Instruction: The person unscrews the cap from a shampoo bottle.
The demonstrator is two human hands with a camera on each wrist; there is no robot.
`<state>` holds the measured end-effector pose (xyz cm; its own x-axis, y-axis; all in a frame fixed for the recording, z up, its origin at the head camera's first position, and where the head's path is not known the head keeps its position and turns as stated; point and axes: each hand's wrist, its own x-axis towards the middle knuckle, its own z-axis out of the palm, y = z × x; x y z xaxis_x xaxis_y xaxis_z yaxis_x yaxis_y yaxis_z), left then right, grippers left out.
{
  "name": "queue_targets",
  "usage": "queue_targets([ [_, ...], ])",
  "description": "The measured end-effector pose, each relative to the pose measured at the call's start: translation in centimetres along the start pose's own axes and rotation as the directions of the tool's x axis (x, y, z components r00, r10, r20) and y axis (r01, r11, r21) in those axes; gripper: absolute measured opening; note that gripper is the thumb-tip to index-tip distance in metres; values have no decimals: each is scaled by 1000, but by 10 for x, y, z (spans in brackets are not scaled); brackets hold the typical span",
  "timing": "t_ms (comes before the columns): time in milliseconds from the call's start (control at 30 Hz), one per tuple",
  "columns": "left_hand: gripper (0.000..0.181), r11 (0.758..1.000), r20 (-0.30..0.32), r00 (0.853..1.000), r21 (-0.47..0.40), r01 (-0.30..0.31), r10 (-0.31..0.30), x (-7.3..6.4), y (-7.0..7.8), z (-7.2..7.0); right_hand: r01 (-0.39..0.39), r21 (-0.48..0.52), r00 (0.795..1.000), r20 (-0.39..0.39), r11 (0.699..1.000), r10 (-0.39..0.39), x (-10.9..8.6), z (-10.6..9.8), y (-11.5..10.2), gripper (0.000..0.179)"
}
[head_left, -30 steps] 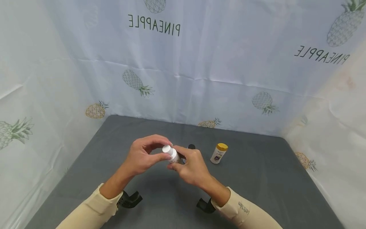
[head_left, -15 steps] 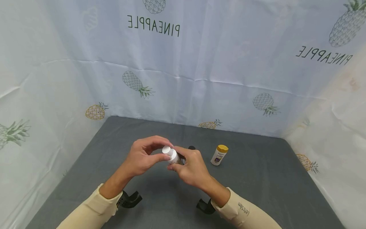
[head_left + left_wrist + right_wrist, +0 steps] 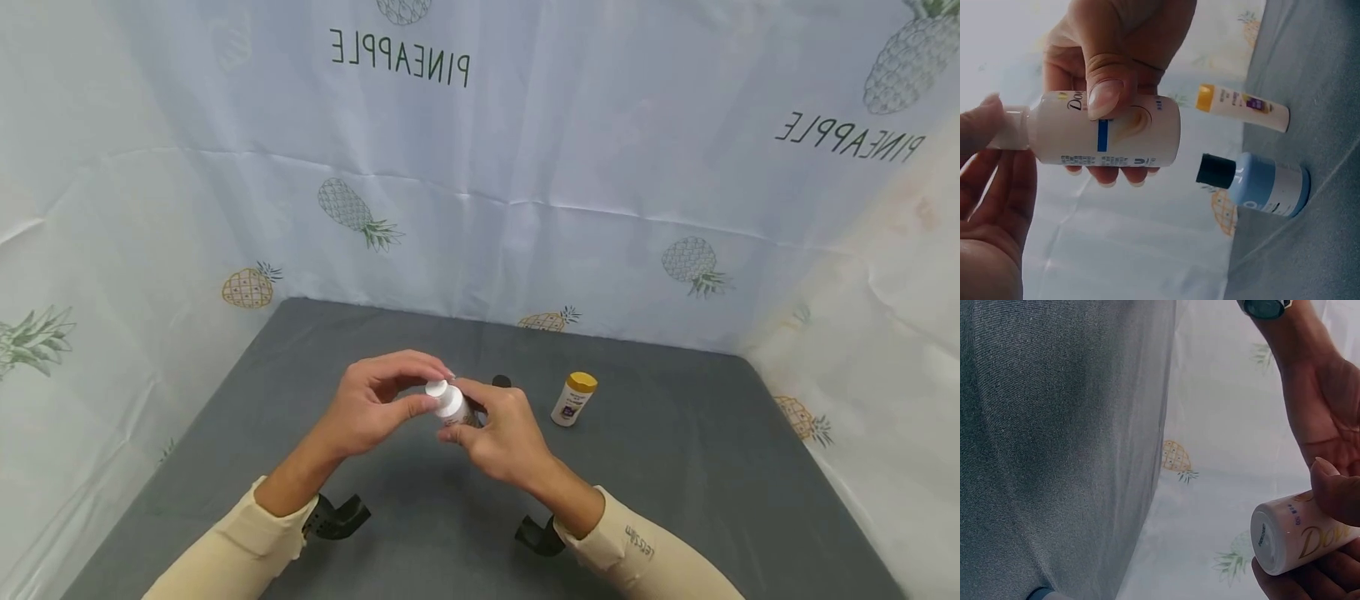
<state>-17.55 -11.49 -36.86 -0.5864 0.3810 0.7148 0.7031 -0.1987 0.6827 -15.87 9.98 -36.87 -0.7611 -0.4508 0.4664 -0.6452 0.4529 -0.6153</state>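
Observation:
In the head view, my left hand (image 3: 367, 404) pinches the white cap (image 3: 435, 388) of a small white Dove bottle (image 3: 452, 405). My right hand (image 3: 506, 433) grips the bottle's body, thumb on the near side. The left wrist view shows the Dove bottle (image 3: 1129, 140) side-on, its cap (image 3: 1017, 130) at the neck between my left thumb and fingers. The bottle's round base (image 3: 1265, 539) appears in the right wrist view. Both hands hold it above the table, tilted with its cap toward the left.
A white bottle with a yellow cap (image 3: 573, 400) stands to the right on the grey table (image 3: 675, 467). Behind my right hand a black cap (image 3: 501, 381) shows; it tops a blue bottle (image 3: 1266, 184). Pineapple-print curtains (image 3: 525, 167) surround the table's back and sides.
My left thumb and fingers have shifted slightly around the cap. My right hand keeps its grip on the bottle, and the other bottles stay put.

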Motion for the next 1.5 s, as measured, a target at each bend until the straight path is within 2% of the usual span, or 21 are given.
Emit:
queue_targets([
  [233,37,1000,-22,1000,17,13,-13,0,1,3,-2,17,1000,15,1000,1,-1,0,-1,38],
  [467,36,997,17,998,-34,65,-65,-1,8,2,-4,13,1000,14,1000,4,-2,-1,-1,46],
  [700,38,997,-15,997,33,74,-74,-1,7,2,-1,18,1000,19,1000,1,-3,-1,-2,44],
  [900,44,997,4,997,-7,82,-82,-1,6,4,-2,11,1000,14,1000,2,-3,-1,-3,46],
  [1067,40,997,6,997,-6,74,-74,-3,6,3,-19,12,1000,18,1000,19,-4,-2,-4,51],
  [1300,34,992,-33,992,29,122,-122,-1,7,6,-40,14,999,20,999,40,-5,-1,-5,54],
  [1500,37,996,-23,996,2,89,-89,-1,5,7,-37,0,999,13,999,37,-5,-1,-5,57],
])
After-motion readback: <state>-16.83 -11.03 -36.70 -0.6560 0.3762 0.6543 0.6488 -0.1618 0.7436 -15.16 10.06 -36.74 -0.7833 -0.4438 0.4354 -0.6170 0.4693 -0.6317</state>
